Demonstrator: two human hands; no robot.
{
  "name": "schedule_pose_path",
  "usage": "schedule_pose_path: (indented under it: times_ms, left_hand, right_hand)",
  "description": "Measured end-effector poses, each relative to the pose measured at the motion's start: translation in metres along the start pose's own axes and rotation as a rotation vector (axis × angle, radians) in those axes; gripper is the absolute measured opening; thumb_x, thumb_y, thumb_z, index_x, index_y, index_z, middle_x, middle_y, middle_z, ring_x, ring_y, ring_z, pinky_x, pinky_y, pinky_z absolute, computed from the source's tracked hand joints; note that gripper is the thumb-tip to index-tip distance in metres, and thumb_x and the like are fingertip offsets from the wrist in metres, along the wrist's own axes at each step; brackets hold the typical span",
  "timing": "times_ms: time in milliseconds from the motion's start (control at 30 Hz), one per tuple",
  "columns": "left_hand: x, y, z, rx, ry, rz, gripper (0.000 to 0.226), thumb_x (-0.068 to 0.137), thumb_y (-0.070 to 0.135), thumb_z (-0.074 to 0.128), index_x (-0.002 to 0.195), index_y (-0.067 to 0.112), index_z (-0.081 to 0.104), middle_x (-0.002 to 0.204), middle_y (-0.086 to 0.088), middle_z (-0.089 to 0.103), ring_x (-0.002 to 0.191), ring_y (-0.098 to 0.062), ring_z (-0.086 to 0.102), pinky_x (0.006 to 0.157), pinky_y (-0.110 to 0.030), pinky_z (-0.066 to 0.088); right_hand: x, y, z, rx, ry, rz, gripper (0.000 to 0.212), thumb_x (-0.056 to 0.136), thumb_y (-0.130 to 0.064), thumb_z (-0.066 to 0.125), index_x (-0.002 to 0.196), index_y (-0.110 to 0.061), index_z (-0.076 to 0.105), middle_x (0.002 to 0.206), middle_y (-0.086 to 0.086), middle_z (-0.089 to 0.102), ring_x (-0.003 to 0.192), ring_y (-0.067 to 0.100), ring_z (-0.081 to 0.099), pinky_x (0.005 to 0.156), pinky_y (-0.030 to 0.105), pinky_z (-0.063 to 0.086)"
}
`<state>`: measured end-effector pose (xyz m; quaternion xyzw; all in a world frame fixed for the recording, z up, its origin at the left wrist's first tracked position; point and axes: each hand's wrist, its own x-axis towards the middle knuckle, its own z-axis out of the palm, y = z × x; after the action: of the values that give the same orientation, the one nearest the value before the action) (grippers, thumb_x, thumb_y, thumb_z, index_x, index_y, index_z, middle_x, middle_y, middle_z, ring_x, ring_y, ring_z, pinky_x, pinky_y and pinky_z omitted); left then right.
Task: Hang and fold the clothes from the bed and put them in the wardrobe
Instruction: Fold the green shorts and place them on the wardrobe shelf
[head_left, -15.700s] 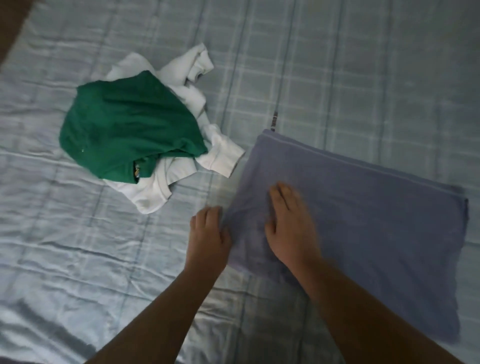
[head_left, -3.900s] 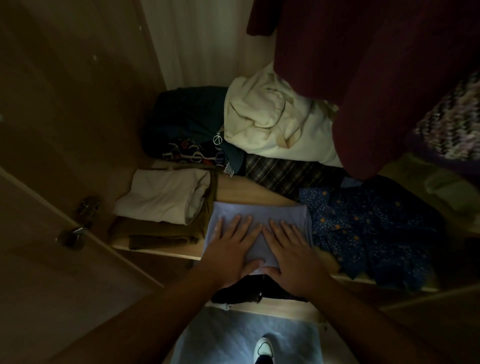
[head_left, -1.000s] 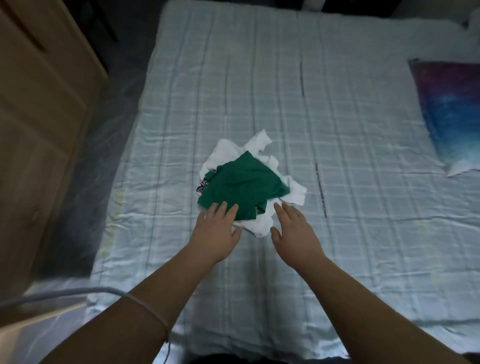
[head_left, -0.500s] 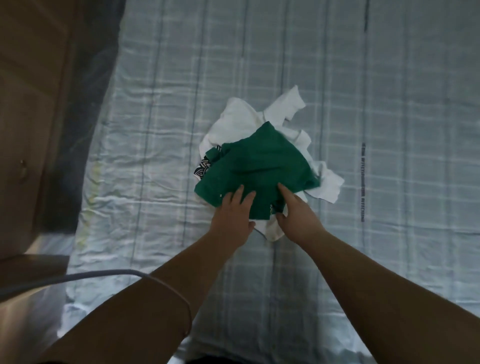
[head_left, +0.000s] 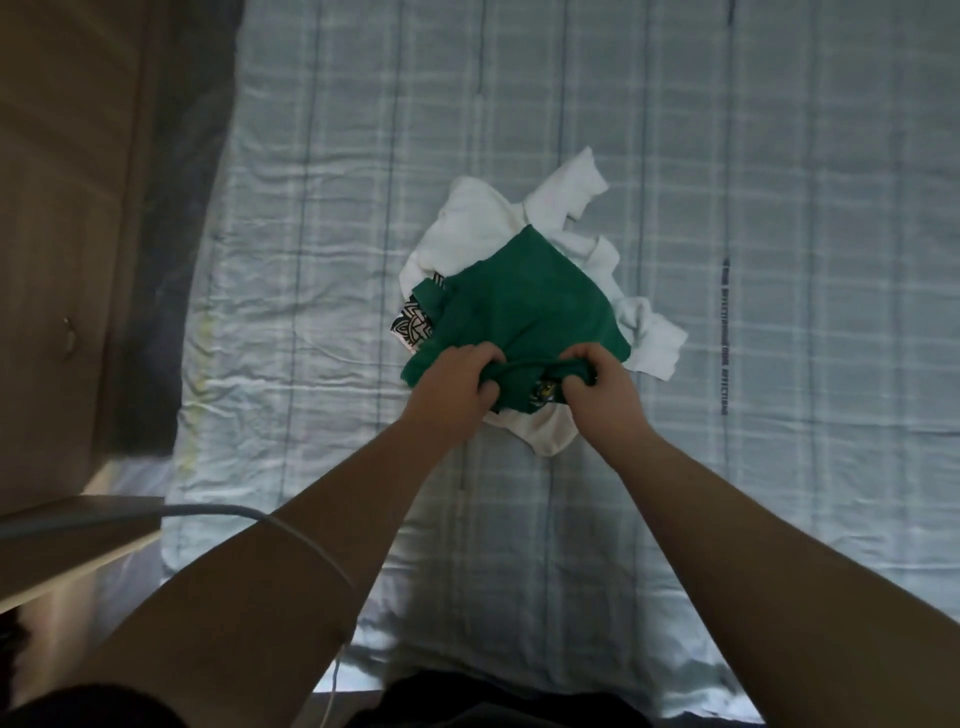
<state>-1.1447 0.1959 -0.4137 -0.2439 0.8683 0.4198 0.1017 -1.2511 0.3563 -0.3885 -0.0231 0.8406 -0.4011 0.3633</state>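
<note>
A green garment (head_left: 524, 306) lies on top of a crumpled white garment (head_left: 483, 218) in the middle of the bed (head_left: 727, 156). A black-and-white patterned piece (head_left: 410, 328) peeks out at the pile's left side. My left hand (head_left: 454, 387) grips the green garment's near edge with curled fingers. My right hand (head_left: 597, 387) grips the same edge a little to the right, and the fabric bunches between the two hands. A small yellow emblem shows on the green cloth between my hands.
The bed carries a pale blue checked sheet. A wooden wardrobe door (head_left: 67, 218) stands at the left, with a dark gap between it and the bed. A white cable (head_left: 218, 512) runs across my left forearm from a light wooden edge at the lower left.
My hands, open and touching the green garment half a second ago, have curled and taken hold of its near edge. The view has come closer to the pile.
</note>
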Motion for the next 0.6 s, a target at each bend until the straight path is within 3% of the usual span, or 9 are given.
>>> schedule_pose_path:
  times_ms: [67,200,300,400,600]
  left_hand:
    - [-0.013,0.015,-0.014,-0.095,0.033,0.007,0.024,0.083,0.010,0.056,0.104,0.019,0.062,0.095,0.003,0.062,0.087,-0.016,0.055,0.072,-0.030,0.041]
    - [-0.050,0.046,-0.032,-0.242,0.066,0.057,0.020,0.089,0.014,0.052,0.105,0.020,0.061,0.095,0.000,0.065,0.081,-0.015,0.057,0.072,-0.027,0.045]
    - [-0.078,0.079,-0.040,-0.316,0.118,0.063,0.019,0.092,0.006,0.055,0.103,0.019,0.063,0.091,0.005,0.063,0.077,-0.006,0.054,0.067,-0.010,0.041]
    - [-0.105,0.120,-0.050,-0.389,0.144,0.062,0.019,0.093,0.006,0.053,0.097,0.022,0.063,0.088,0.009,0.063,0.077,0.003,0.055,0.067,-0.013,0.042]
    - [-0.153,0.217,-0.062,-0.534,0.205,0.064,0.025,0.095,0.007,0.047,0.084,0.024,0.062,0.075,0.007,0.062,0.063,0.002,0.055,0.058,-0.018,0.043]
  right_hand:
    - [-0.017,-0.007,-0.010,0.192,0.009,0.022,0.031,0.075,-0.003,0.053,0.092,-0.026,0.066,0.098,0.002,0.069,0.092,0.024,0.068,0.082,0.043,0.059]
    - [-0.066,-0.022,-0.032,0.547,0.003,0.044,0.040,0.078,0.011,0.044,0.105,-0.014,0.059,0.112,0.022,0.065,0.090,0.031,0.067,0.070,0.036,0.057]
    - [-0.112,-0.036,-0.057,0.723,-0.012,-0.017,0.046,0.081,0.016,0.039,0.113,-0.012,0.056,0.095,0.017,0.068,0.080,0.027,0.066,0.066,0.036,0.056]
    - [-0.152,-0.049,-0.089,0.804,-0.068,-0.074,0.040,0.087,0.019,0.036,0.107,-0.008,0.057,0.087,0.016,0.067,0.073,0.025,0.065,0.058,0.030,0.051]
    - [-0.212,-0.071,-0.170,0.706,-0.101,-0.230,0.034,0.091,0.011,0.043,0.113,-0.008,0.060,0.096,0.015,0.064,0.085,0.027,0.064,0.071,0.036,0.053]
